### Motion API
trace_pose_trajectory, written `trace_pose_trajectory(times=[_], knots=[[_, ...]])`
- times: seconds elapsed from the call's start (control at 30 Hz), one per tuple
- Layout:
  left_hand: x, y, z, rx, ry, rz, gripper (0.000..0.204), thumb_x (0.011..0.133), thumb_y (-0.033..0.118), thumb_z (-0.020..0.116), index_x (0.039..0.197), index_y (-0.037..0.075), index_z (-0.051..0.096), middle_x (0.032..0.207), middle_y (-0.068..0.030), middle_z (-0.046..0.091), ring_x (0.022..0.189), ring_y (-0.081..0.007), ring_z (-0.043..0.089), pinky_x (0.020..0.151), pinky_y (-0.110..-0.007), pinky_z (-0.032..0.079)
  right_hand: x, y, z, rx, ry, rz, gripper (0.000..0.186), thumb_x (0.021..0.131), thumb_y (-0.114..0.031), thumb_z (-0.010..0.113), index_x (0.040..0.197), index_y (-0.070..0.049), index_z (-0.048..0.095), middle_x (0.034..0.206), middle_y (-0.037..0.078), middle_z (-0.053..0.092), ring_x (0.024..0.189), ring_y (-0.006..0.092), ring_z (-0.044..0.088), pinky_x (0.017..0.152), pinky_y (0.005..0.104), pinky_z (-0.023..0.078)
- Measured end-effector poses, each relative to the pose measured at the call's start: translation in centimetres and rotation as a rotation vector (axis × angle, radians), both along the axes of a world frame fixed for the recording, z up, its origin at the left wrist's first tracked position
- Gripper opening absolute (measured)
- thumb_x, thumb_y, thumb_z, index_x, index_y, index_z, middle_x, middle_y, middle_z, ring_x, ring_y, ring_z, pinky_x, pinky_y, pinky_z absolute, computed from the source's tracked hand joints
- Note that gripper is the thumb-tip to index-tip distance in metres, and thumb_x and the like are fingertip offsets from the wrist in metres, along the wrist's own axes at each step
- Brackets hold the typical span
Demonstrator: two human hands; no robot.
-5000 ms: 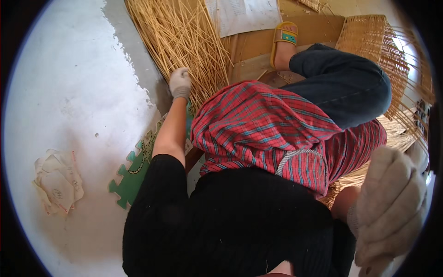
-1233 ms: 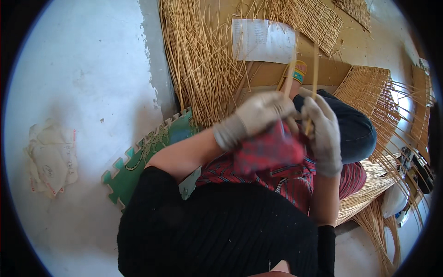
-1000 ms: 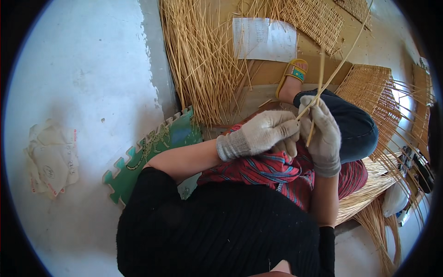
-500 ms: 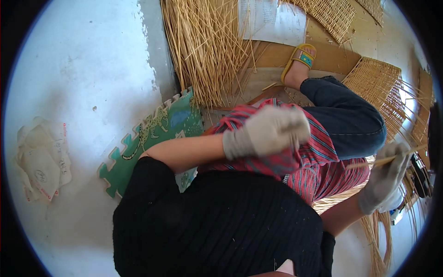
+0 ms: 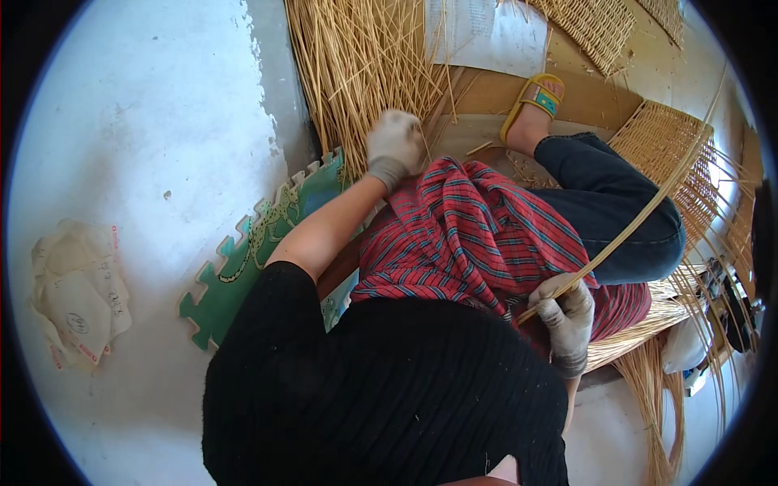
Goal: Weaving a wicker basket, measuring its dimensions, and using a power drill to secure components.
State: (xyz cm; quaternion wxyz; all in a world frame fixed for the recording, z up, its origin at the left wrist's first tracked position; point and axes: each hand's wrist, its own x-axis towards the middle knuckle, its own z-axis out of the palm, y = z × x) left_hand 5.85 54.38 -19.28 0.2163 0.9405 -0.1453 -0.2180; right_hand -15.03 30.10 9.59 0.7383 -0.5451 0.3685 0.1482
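My left hand (image 5: pixel 395 144), in a pale work glove, reaches forward to the near right side of a big pile of wicker strands (image 5: pixel 356 65). Its fingers are curled in, and whatever lies in them is hidden. Low on the right, beside my lap, my gloved right hand (image 5: pixel 566 312) is closed around a few long wicker strands (image 5: pixel 628 231). They bend from the fist up toward the upper right, over my jeans leg. A red checked cloth (image 5: pixel 478 235) covers my lap between the hands.
A green puzzle-edged foam mat (image 5: pixel 235 287) stands at my left. Woven wicker panels (image 5: pixel 660 146) lie ahead and right, one trailing loose strands. More strands (image 5: pixel 648 397) hang at the lower right by a white plastic bag (image 5: pixel 687 344). Crumpled paper (image 5: pixel 77 300) lies far left.
My left hand has gone from above the lap forward and left to the strand pile. My right hand has come in from the far right toward my lap, with the strands in it.
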Motion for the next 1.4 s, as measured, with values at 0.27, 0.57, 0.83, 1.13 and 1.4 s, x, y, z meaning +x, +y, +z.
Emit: trace_pose_trajectory(times=[0.27,0.57,0.83,1.13,1.4], knots=[[8.0,12.6,-5.7,0.201,0.097,0.526,0.063,0.088,0.017,0.072,0.148,0.016,0.05,0.138,-0.0251,0.062,0.121,-0.0417,0.064,0.101,-0.048,0.051,0.0,-0.6,-1.6,0.036,0.006,-0.038,0.037,0.09,-0.03,0.083,0.105,-0.002,0.063,0.089,0.009,0.072,0.077,0.0142,0.07,0.064,0.0243,0.055],[7.2,10.5,-6.4,0.193,-0.167,0.469,0.049,0.085,0.023,0.08,0.13,0.02,0.061,0.125,-0.0185,0.066,0.115,-0.0414,0.065,0.095,-0.049,0.053,-0.1,-0.6,-1.7,0.025,0.0,-0.035,0.04,0.09,-0.031,0.084,0.107,-0.002,0.064,0.09,0.01,0.074,0.078,0.0149,0.072,0.062,0.0232,0.056],[6.9,8.2,-4.9,0.401,-0.066,0.537,0.067,0.079,0.041,0.086,0.135,0.021,0.055,0.133,-0.0139,0.055,0.118,-0.0382,0.064,0.098,-0.049,0.055,-0.2,-0.6,-1.9,0.028,-0.008,-0.05,0.039,0.09,-0.03,0.083,0.109,-0.002,0.064,0.09,0.011,0.075,0.077,0.0157,0.073,0.062,0.0229,0.056],[7.7,7.7,-6.8,0.237,0.25,0.448,0.075,0.094,0.023,0.062,0.161,0.014,0.03,0.134,-0.0272,0.064,0.115,-0.043,0.067,0.098,-0.05,0.053,0.0,-0.8,-2.2,0.053,-0.04,-0.055,0.039,0.09,-0.03,0.084,0.108,-0.002,0.064,0.087,0.012,0.075,0.075,0.0172,0.074,0.059,0.0233,0.056],[6.8,-3.1,-10.7,0.192,0.342,0.345,0.082,0.095,0.013,0.057,0.166,0.01,0.016,0.136,-0.0281,0.061,0.12,-0.0436,0.065,0.102,-0.051,0.053,-0.1,-0.8,-2.3,0.034,-0.054,-0.058,0.041,0.089,-0.03,0.084,0.108,-0.001,0.063,0.087,0.012,0.075,0.075,0.0181,0.074,0.058,0.0232,0.057]])
